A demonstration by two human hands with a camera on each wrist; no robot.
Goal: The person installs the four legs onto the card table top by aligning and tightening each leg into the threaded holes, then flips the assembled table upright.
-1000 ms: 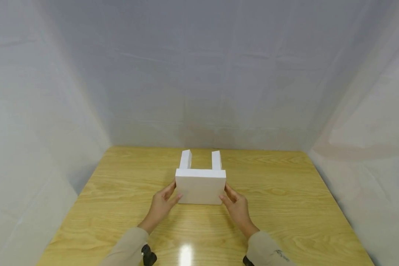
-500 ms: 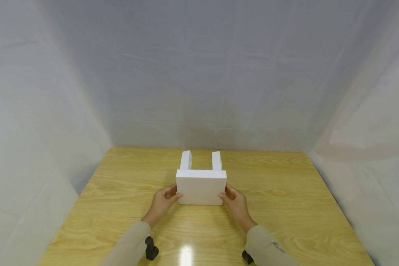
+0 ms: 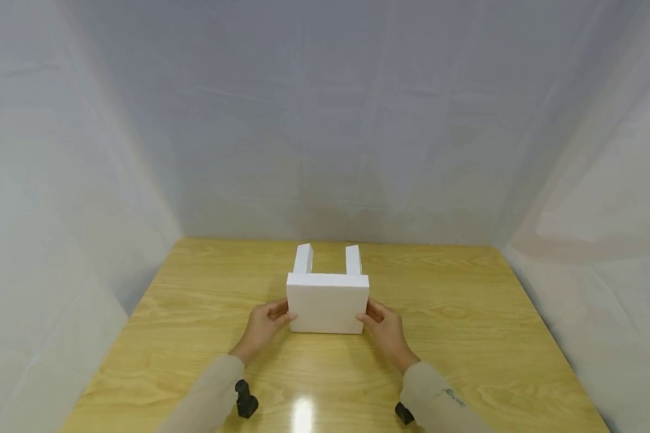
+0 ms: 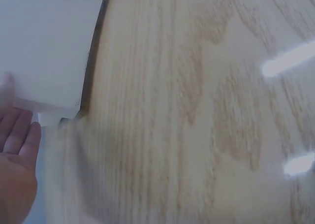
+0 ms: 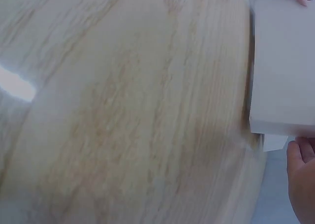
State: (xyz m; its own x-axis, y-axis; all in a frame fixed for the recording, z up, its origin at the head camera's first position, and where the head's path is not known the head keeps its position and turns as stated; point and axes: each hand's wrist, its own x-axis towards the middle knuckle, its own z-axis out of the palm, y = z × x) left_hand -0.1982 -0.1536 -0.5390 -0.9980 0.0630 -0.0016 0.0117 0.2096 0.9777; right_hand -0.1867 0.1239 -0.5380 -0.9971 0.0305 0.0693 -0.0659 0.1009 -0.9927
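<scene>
A white box-like block (image 3: pixel 327 307) stands upright on the wooden table, its broad face toward me. Behind it, two narrow white bars (image 3: pixel 303 258) reach toward the far edge; whether they are joined to the block, I cannot tell. My left hand (image 3: pixel 262 328) holds the block's left side, thumb on the front face and fingers at the side and behind. On the right side, my right hand (image 3: pixel 388 334) grips in the same way. The left wrist view shows the block's corner (image 4: pixel 54 51) beside the fingers; the right wrist view catches both hands at the block (image 5: pixel 283 66).
The wood-grain table (image 3: pixel 466 337) extends to both sides and in front of the block. Pale sheeting (image 3: pixel 330 120) hangs behind and along both sides. A bright light reflection lies on the near tabletop. Black devices (image 3: pixel 246 399) sit under the beige sleeves.
Both forearms have shifted slightly forward, and the hands keep their hold on the block's sides. The block and bars have hardly moved.
</scene>
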